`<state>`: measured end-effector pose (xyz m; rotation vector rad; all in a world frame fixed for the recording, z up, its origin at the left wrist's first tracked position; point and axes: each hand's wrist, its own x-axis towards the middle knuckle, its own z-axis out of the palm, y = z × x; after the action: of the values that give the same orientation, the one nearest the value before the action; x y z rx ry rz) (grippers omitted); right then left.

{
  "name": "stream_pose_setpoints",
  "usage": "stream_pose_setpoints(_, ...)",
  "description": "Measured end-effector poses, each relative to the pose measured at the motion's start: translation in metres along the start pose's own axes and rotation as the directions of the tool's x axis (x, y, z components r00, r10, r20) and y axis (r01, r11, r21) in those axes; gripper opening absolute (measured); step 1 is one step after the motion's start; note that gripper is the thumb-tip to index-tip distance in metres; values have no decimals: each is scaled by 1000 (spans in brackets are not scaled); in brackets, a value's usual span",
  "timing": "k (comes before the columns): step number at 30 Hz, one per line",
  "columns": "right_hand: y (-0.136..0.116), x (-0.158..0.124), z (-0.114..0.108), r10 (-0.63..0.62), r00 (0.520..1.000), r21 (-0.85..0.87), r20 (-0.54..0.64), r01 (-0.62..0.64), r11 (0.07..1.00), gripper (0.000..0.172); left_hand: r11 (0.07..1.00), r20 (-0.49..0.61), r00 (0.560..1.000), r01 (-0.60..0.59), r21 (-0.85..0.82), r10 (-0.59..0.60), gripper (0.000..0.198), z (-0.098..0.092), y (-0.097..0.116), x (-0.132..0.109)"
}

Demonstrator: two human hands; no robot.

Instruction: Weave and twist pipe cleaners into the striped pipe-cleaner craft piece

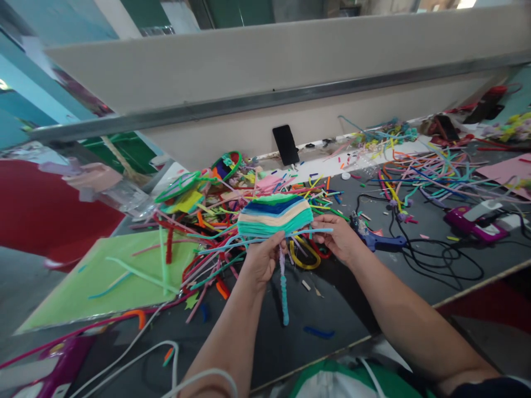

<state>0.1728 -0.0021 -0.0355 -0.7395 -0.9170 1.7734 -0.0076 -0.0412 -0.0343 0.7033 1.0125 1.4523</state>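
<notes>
A striped pipe-cleaner piece point(276, 216) in green, blue, cream and turquoise is held up above the table. My left hand point(266, 255) pinches it at the lower middle edge, by a lilac and turquoise wrapped stem point(284, 298) that hangs down. At the right end my right hand point(335, 237) has its fingers closed around a light blue pipe cleaner point(307, 231), which runs along the lower edge of the piece. The fingertips of both hands are partly hidden behind the work.
Loose pipe cleaners point(215, 265) lie in a heap behind and left of my hands. A blue glue gun point(379, 240) with a black cord rests at right. A phone point(285, 145) leans on the back panel. Green sheet point(103, 276) at left; purple power strip point(473, 224) at far right.
</notes>
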Motion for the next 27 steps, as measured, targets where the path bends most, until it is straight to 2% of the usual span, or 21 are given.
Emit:
stream_pose_setpoints(4,3,2,-1,12,999,26,-48,-10,1000,21,1000,-7,1000,9,-15,-9,28,1,0,-1)
stream_pose_setpoints(8,6,3,-2,-28,999,-11,-36,28,1000,21,999,-11,1000,12,-36,-13,26,2,-1,-1)
stream_pose_setpoints(14,8,1,3,-140,986,-204,-91,119,972,33,998,-44,998,35,-56,-38,25,-3,-4,3)
stream_pose_setpoints(20,10,-1,8,-208,971,-347,-120,155,925,40,999,-66,997,-29,-34,27,23,-1,-6,2)
stream_pose_setpoints(27,5,-4,11,-303,945,-380,-120,238,894,35,998,-75,995,-68,-11,67,23,1,-8,0)
